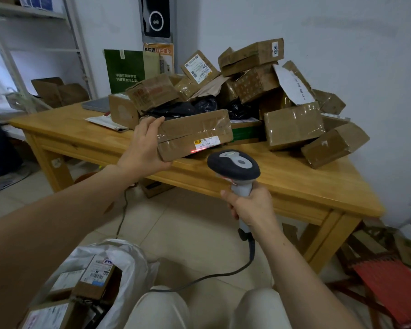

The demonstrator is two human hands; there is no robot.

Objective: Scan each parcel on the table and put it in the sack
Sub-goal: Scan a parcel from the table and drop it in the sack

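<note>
The wooden counter (294,176) carries a heap of parcels (259,79) beyond the fingers. A white sack (126,262) lies below the left hand (144,146), whose fingers (152,123) clasp the left end of a taped parcel (195,134). The right hand (249,205) wraps the scanner (234,166) handle, just under the parcel's label (203,143).

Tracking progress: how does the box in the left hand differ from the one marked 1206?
Left hand grips the held box; the 1206 box lies untouched atop the pile. The scanner's red line lies on the held box, not the 1206 box. Both are brown cardboard.
</note>
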